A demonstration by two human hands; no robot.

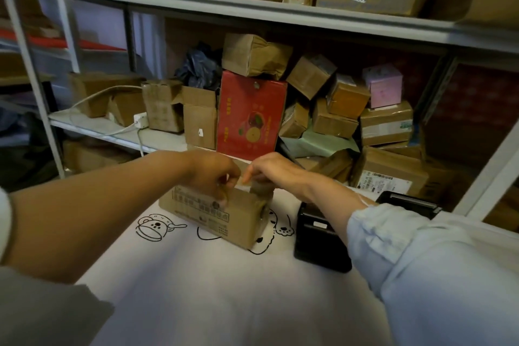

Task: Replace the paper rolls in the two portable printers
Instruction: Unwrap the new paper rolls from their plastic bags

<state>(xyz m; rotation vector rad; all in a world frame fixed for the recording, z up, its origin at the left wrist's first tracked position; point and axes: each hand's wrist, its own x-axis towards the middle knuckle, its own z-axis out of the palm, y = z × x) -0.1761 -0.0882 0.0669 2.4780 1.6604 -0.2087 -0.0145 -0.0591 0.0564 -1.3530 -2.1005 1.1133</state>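
- Head view, looking down: a small brown cardboard box with printed markings sat at the centre of the frame on a white cloth bearing black cartoon drawings.
- Both hands met over the top of the box. The left hand, coming in from the left, had its fingers curled round the box's upper edge or flap. The right hand, coming in from the right, had its fingers curled down over something at the box opening; what they held could not be made out.
- One black portable printer stood just right of the box, partly behind the right forearm. A second black printer lay further right, near the frame's right edge.
- A light blue rolled sleeve covered the right arm at lower right.
- Behind, grey metal shelving filled the upper frame, stacked with cardboard parcels, a red carton at centre and a pink box at upper right.
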